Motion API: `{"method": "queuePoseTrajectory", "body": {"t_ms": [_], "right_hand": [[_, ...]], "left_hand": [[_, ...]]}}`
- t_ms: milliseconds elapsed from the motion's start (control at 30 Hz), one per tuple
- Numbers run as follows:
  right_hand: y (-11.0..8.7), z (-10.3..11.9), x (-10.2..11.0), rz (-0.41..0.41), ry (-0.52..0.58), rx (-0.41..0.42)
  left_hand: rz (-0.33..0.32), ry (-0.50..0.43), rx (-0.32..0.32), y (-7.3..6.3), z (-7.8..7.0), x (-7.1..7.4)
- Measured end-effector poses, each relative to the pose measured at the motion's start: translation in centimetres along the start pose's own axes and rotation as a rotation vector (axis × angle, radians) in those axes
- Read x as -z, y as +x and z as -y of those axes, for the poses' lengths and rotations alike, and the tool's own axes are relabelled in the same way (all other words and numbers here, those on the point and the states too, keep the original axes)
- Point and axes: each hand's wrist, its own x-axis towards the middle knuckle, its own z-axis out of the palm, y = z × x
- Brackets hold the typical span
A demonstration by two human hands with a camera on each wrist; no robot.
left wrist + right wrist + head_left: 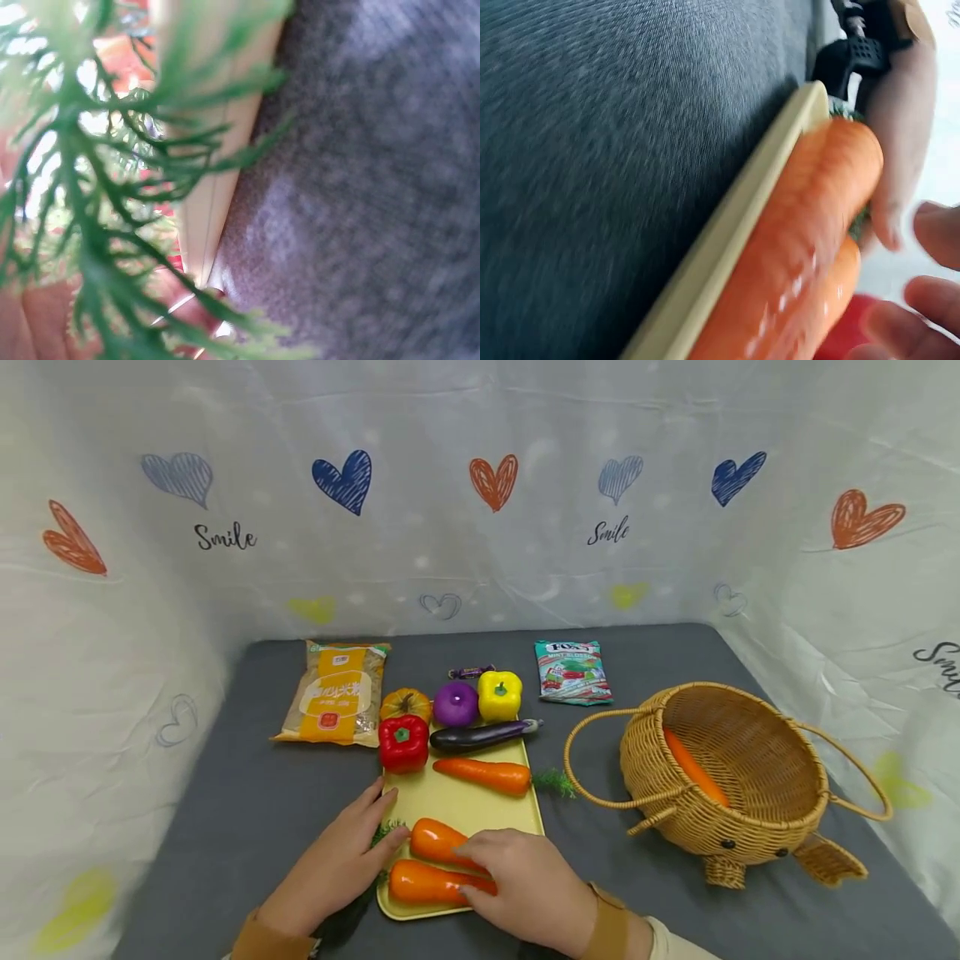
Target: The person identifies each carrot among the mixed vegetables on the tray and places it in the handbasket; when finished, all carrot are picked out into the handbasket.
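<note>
On the pale yellow tray [457,810], two orange carrots, a nearer one [431,883] and a farther one [433,841], lie side by side at the near end. My left hand [341,860] is at the tray's left edge, fingers extended, thumb by the carrots' leafy ends. Green carrot leaves [97,187] partly cover the left wrist view. My right hand [528,885] is over the carrots' narrow tips with fingers slightly bent; the right wrist view shows its fingers [911,330] spread beside the carrots. Whether they touch is unclear. A third carrot [487,775] lies farther up the tray.
Beyond are a red pepper [404,744], eggplant [480,737], small pumpkin [406,704], purple onion [455,704] and yellow pepper [500,696]. A grain bag [330,693] stands left, a candy bag [573,672] behind. At right, a tilted wicker basket [652,760] holds a carrot [693,768].
</note>
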Motion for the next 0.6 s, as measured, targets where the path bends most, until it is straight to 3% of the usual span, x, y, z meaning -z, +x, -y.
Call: {"method": "queuePoseTrajectory", "body": {"t_ms": [233, 600], "right_hand": [[0.9, 0.9, -1.1, 0.099, -0.057, 0.061], [2.0, 1.6, -1.8, 0.127, -0.134, 0.059]], "left_hand": [[-0.027, -0.013, -0.038, -0.1, -0.2, -0.4], [-0.061, -0.027, -0.068, -0.4, -0.1, -0.2]]}}
